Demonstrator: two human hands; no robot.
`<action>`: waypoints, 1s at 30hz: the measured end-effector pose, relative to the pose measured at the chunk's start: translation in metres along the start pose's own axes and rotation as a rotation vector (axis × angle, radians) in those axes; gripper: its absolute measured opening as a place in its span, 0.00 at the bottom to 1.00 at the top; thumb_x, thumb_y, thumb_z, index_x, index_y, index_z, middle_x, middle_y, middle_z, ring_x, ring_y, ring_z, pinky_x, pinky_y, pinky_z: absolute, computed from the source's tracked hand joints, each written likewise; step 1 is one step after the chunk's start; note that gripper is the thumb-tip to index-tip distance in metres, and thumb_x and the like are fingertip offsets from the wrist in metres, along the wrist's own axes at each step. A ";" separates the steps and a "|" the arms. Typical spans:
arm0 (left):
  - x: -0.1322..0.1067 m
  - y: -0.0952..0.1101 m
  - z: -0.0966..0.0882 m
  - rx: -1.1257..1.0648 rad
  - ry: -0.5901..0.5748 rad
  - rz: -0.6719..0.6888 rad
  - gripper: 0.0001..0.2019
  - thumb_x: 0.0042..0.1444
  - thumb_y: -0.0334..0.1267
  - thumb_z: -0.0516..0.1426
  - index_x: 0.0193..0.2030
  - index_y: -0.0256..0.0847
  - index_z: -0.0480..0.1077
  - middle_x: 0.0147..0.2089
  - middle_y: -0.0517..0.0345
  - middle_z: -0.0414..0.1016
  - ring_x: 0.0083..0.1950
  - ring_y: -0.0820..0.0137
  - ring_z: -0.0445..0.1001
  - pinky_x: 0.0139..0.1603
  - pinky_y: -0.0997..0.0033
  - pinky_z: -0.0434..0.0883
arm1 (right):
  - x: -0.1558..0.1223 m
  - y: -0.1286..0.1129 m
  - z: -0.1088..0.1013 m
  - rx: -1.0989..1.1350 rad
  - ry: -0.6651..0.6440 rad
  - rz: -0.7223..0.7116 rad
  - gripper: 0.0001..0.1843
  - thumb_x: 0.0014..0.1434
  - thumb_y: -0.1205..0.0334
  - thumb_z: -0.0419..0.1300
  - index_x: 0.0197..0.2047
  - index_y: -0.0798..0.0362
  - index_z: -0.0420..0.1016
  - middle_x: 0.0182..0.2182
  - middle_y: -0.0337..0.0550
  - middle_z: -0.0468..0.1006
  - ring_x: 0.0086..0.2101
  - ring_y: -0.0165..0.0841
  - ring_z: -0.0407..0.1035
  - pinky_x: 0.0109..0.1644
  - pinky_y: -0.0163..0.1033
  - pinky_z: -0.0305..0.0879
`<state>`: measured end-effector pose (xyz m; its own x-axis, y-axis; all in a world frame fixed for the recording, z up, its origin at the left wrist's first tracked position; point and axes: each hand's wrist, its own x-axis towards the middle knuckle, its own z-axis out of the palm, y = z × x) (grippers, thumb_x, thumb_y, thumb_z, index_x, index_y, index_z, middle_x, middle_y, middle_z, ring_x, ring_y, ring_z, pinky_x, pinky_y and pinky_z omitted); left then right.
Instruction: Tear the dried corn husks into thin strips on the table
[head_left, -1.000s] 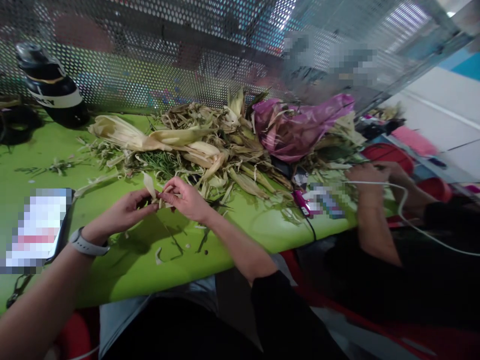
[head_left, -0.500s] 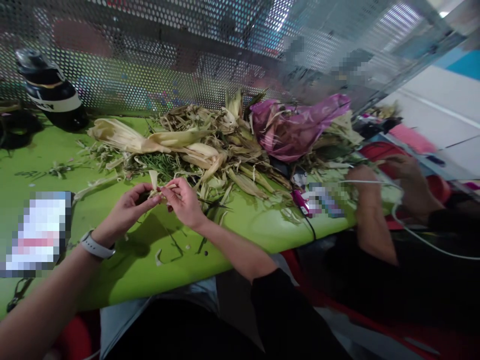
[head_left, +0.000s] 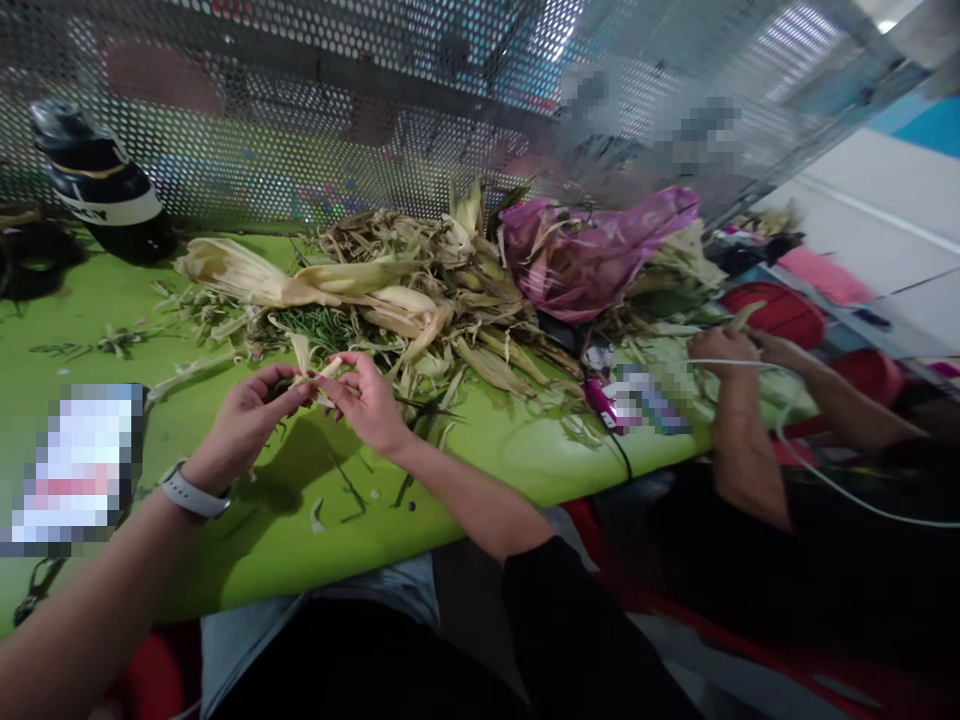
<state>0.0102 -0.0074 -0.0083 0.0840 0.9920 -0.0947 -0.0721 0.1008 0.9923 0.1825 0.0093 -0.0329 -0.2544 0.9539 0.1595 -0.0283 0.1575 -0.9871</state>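
Between my two hands, just above the green table [head_left: 450,480], is a small pale piece of corn husk [head_left: 301,352] with a strip standing up from it. My left hand [head_left: 259,402], with a white band on its wrist, pinches it between thumb and fingers. My right hand [head_left: 369,405] grips its other side, where a short pale strip shows at the fingertips. Fingers cover most of the piece, so its full shape is hidden. Just beyond my hands lie green shreds [head_left: 315,325] and a large pale corn husk [head_left: 240,272].
A heap of dry husks [head_left: 480,280] fills the back, beside a purple plastic bag [head_left: 577,260]. At left are a dark bottle [head_left: 112,190] and a phone [head_left: 75,470]. A metal mesh panel [head_left: 300,110] stands behind. At right, a co-worker's hands [head_left: 739,348] work near a red basin [head_left: 787,310].
My hands stay nearly in place; the husk's upright strip tilts slightly left, and a pale strip now shows at my right fingertips. The co-worker's hands have come closer together.
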 end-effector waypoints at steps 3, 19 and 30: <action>0.000 0.006 -0.002 0.011 0.053 -0.009 0.20 0.45 0.46 0.69 0.42 0.40 0.73 0.37 0.56 0.79 0.37 0.68 0.76 0.38 0.71 0.72 | 0.001 -0.005 -0.008 -0.295 0.019 -0.137 0.16 0.62 0.48 0.59 0.42 0.53 0.70 0.27 0.37 0.76 0.25 0.26 0.70 0.30 0.32 0.65; 0.000 0.013 -0.011 0.560 -0.473 0.213 0.13 0.56 0.44 0.61 0.45 0.42 0.76 0.43 0.52 0.80 0.42 0.62 0.77 0.45 0.65 0.72 | 0.007 -0.019 -0.022 -0.825 -0.221 -0.520 0.17 0.66 0.47 0.55 0.35 0.52 0.71 0.30 0.44 0.76 0.33 0.34 0.67 0.44 0.41 0.60; 0.000 0.007 -0.006 0.286 -0.358 0.017 0.11 0.53 0.42 0.65 0.40 0.39 0.76 0.37 0.58 0.80 0.38 0.68 0.76 0.43 0.69 0.71 | 0.003 -0.024 -0.021 -0.549 -0.110 -0.313 0.16 0.61 0.48 0.61 0.38 0.53 0.70 0.26 0.37 0.71 0.28 0.28 0.64 0.38 0.35 0.61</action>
<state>0.0035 -0.0065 -0.0013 0.4273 0.8992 -0.0943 0.1961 0.0096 0.9805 0.2029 0.0134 -0.0089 -0.4127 0.8143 0.4082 0.3743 0.5601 -0.7390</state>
